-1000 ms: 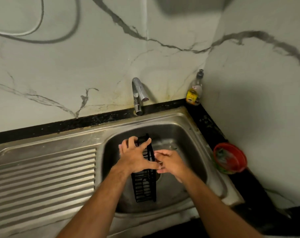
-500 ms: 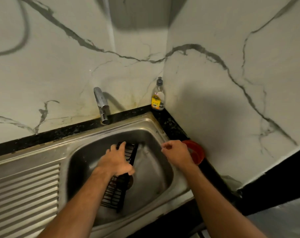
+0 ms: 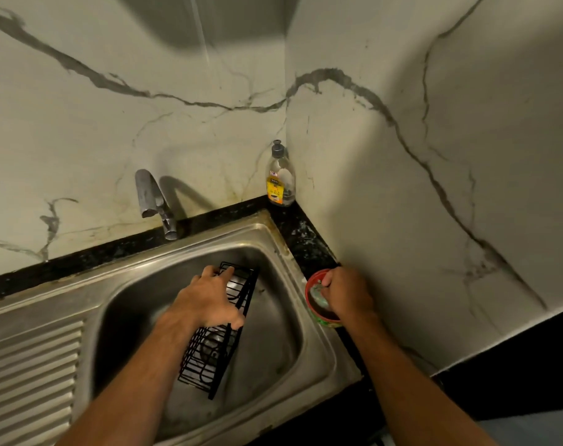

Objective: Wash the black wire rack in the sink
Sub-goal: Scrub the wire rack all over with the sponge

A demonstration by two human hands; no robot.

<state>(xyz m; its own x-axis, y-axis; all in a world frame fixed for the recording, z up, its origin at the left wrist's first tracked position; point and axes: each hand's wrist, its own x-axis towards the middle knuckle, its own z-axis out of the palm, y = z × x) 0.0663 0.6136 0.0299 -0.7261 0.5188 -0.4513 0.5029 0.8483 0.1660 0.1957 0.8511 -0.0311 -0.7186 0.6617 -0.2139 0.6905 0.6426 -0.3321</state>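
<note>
- My left hand [image 3: 209, 300] grips the black wire rack [image 3: 215, 336]: fingers curled over its far end, thumb hooked round one long edge
- The rack sits inside the sink [image 3: 273, 375], tilted, its near end down on the basin floor near the drain, its far end raised under my hand
- Through the wires I can see the steel bottom of the basin; whether any water stands there I cannot tell
- My right hand [image 3: 347, 292] is in the red bowl [image 3: 309, 286] on the dark surface [image 3: 305, 239] just right of the sink, fingers curled round a pale greenish scrub pad [image 3: 318, 299] lying in it
- What else the bowl holds is hidden by my hand
- Clear soap bottle [image 3: 280, 178], yellow label, stands in the wall corner; it looks nearly empty
- Tap [image 3: 153, 201] behind the basin, no water visible from it
</note>
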